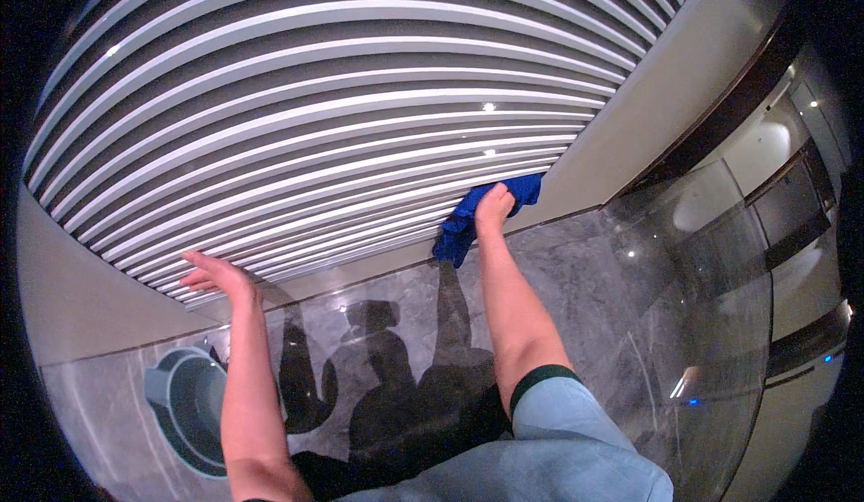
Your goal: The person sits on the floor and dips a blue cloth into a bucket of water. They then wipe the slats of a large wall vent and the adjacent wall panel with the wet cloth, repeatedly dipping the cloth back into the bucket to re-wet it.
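My right hand [495, 205] grips a blue cloth [460, 226] and presses it against the lower right part of a white slatted wall panel [378, 107]. One end of the cloth hangs below the hand, over the plain strip under the slats. Farther left, my left hand [214, 278] rests with its fingers apart at the panel's lower left edge and holds nothing. Its palm side is partly hidden. Both bare forearms reach up from the bottom of the view.
A grey-green plastic basin [165, 394] stands on the grey marbled floor [574, 286] at lower left, partly behind my left forearm. A plain wall [648, 97] with a dark baseboard borders the panel at right. Shadows fall across the floor.
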The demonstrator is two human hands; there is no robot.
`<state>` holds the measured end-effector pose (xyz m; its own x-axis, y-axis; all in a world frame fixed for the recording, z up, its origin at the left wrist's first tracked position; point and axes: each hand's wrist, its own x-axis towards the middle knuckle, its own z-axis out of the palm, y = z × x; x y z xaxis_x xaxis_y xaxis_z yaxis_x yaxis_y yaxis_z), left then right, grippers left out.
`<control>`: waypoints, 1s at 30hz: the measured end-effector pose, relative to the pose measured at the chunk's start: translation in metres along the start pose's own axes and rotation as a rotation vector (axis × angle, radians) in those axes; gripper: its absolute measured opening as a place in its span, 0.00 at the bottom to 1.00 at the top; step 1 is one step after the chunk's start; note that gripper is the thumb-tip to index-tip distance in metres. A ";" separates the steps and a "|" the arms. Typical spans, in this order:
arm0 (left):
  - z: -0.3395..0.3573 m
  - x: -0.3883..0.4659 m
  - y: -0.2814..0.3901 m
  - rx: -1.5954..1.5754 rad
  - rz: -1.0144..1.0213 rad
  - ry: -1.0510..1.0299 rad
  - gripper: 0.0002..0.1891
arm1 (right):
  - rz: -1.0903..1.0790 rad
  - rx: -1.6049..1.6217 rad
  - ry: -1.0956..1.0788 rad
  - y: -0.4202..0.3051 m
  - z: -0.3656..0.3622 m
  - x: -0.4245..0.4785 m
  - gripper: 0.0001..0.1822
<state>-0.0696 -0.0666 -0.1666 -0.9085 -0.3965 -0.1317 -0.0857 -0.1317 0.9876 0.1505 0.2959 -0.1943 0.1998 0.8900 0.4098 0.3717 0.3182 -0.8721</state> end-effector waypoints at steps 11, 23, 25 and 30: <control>0.016 -0.022 0.002 -0.015 0.026 -0.027 0.55 | -0.435 -0.128 0.112 0.038 -0.014 0.012 0.25; 0.004 0.002 -0.004 0.049 0.081 0.048 0.55 | -0.017 -0.074 -0.190 0.008 -0.046 0.017 0.23; 0.006 -0.004 0.000 0.024 0.064 0.040 0.55 | -0.119 -0.038 -0.134 0.021 -0.054 0.010 0.21; 0.010 -0.010 0.006 0.010 0.063 0.058 0.55 | 0.071 0.063 -0.025 0.030 -0.049 0.030 0.18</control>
<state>-0.0648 -0.0539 -0.1585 -0.8870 -0.4557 -0.0741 -0.0337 -0.0962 0.9948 0.2119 0.3166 -0.1956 0.2003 0.9188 0.3400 0.2993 0.2731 -0.9142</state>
